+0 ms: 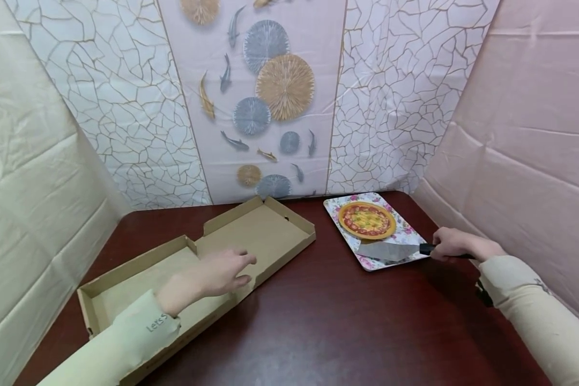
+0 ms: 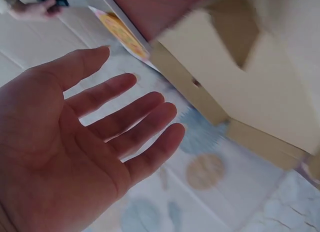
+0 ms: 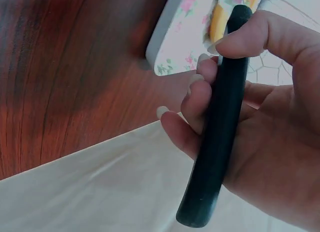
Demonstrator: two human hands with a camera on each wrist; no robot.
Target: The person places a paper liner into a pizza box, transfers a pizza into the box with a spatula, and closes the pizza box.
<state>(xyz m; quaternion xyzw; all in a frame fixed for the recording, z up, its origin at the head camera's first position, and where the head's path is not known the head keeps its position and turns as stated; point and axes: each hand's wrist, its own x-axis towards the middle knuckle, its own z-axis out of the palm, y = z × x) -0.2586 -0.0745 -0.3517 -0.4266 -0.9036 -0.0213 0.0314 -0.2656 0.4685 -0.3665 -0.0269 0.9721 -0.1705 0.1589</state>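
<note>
In the head view, my right hand (image 1: 451, 244) grips the black handle of a pizza server (image 1: 387, 250). Its flat metal blade lies low over the near part of a flower-patterned board (image 1: 407, 234), close to the near rim of a round pizza (image 1: 366, 221). The right wrist view shows my thumb and fingers curled around the handle (image 3: 215, 127). My left hand (image 1: 217, 273) hovers over an open cardboard pizza box (image 1: 255, 228), holding nothing. Seen from the left wrist, its fingers (image 2: 145, 109) are spread and slightly bent.
The box spans the left and middle of the dark red-brown table (image 1: 309, 321), lid and base unfolded side by side with low raised walls. Patterned cloth (image 1: 289, 86) hangs behind the table, and plain cloth (image 1: 526, 118) closes off both sides.
</note>
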